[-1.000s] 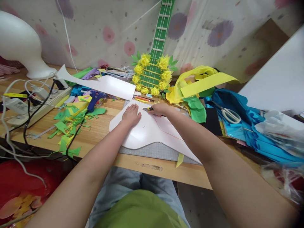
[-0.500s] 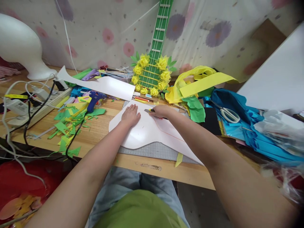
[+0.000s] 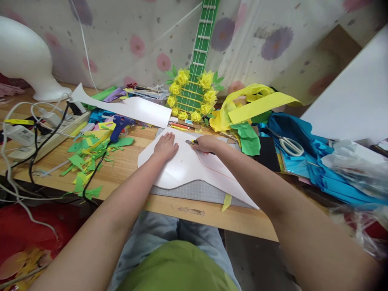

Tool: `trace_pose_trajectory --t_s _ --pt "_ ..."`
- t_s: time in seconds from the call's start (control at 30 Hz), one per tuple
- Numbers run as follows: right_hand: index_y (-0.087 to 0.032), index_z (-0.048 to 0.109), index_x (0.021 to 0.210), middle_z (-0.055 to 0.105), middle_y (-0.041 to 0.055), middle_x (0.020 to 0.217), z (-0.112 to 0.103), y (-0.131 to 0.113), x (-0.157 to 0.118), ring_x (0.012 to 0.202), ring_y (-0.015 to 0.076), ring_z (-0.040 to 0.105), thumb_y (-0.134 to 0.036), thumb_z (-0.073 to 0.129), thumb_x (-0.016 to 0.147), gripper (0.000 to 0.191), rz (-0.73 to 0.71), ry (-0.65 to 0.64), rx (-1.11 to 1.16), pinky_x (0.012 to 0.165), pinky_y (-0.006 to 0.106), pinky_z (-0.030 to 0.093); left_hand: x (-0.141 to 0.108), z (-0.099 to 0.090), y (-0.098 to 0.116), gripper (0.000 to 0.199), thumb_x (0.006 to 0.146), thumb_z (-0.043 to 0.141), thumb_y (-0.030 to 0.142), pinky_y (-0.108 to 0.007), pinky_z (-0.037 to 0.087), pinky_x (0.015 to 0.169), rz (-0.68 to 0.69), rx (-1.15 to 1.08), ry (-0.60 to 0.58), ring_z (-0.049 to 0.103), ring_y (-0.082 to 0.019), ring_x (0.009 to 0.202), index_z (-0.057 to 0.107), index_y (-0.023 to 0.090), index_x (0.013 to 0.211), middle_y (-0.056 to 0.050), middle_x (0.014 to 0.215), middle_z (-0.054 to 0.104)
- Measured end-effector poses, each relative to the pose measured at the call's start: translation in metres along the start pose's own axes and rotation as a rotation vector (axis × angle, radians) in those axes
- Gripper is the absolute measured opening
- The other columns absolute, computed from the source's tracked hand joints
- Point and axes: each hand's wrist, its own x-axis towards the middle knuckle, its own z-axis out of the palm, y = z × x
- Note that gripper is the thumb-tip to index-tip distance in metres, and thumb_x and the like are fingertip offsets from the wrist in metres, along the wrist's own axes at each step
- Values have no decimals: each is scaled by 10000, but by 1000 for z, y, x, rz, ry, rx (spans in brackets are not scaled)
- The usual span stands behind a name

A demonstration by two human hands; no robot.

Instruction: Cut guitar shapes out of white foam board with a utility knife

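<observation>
A white foam board point(image 3: 174, 171) with one curved edge lies on a grey cutting mat point(image 3: 197, 190). An orange line runs along its right part. My left hand point(image 3: 166, 146) rests flat on the board's upper left, fingers stretched out. In my right hand point(image 3: 207, 144) is a utility knife point(image 3: 192, 142), its blade pointing left onto the board near the upper end of the orange line. The fingers are wrapped round the knife's handle, most of which they hide.
Behind stands a green paper guitar point(image 3: 194, 95) with yellow flowers. Left are a blue glue gun point(image 3: 119, 128), green paper scraps point(image 3: 80, 161), a power strip point(image 3: 51, 135) and a white foam head point(image 3: 27, 52). Scissors point(image 3: 291, 146) lie on blue paper point(image 3: 330, 173) to the right.
The view has shifted very slightly. Both hands stay nearly where they were; the knife blade sits at almost the same spot on the board.
</observation>
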Motion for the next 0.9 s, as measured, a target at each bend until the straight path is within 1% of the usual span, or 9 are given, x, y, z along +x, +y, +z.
trace_pose_trajectory --t_s 0.17,0.3,0.47,0.73,0.9 --pt "-136 673 788 684 114 738 1 -2 -5 723 215 616 -490 360 865 479 5 -2 -9 640 290 412 -1 -1 0 565 884 272 331 -348 153 1123 -3 4 0 220 -199 1361 328 64 1378 -103 1463 288" --pt "-143 673 749 690 105 740 4 0 -7 685 203 615 -485 360 862 478 11 -4 11 615 283 405 0 -1 0 560 885 269 339 -350 159 1121 -3 5 2 222 -199 1361 332 81 1378 -99 1464 289" --pt "-139 675 732 693 115 750 8 -1 -9 690 205 622 -495 370 859 487 44 -3 34 630 283 411 0 0 0 566 885 263 336 -346 152 1123 -7 4 -7 215 -202 1363 328 70 1381 -107 1465 286" --pt "-135 679 668 692 114 704 7 -5 -20 657 197 622 -466 362 870 501 69 -47 88 654 280 413 -1 -2 1 565 886 260 328 -348 150 1125 -11 -2 -13 211 -199 1364 322 64 1382 -104 1467 281" --pt "-125 682 702 690 120 700 8 -8 -23 676 196 625 -447 358 875 488 97 -42 76 643 271 415 -2 -4 2 563 883 267 321 -356 152 1125 -17 -17 -13 212 -203 1363 329 59 1377 -105 1464 287"
